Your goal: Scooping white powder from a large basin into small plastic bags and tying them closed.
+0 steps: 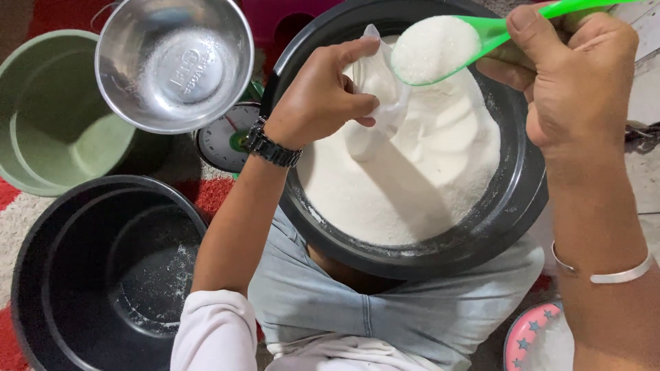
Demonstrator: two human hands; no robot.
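**White grains, 2 hands over a black basin**

Black and round, the near plastic tub (103, 275) holds only white dust. The wide black basin (512, 199) on the lap is heaped with white granules (412, 178). Above it, the left hand (323, 93) pinches open a small clear plastic bag (375, 89); the right hand (577, 82) grips a heaped green plastic scoop (447, 48) at its mouth. Farther off sit a steel bowl (175, 62) on a dial scale (223, 141) and a pale green bucket (48, 124).

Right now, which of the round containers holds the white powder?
The large black basin on the lap, under both hands; the other black basin, green bucket and steel bowl hold almost none.
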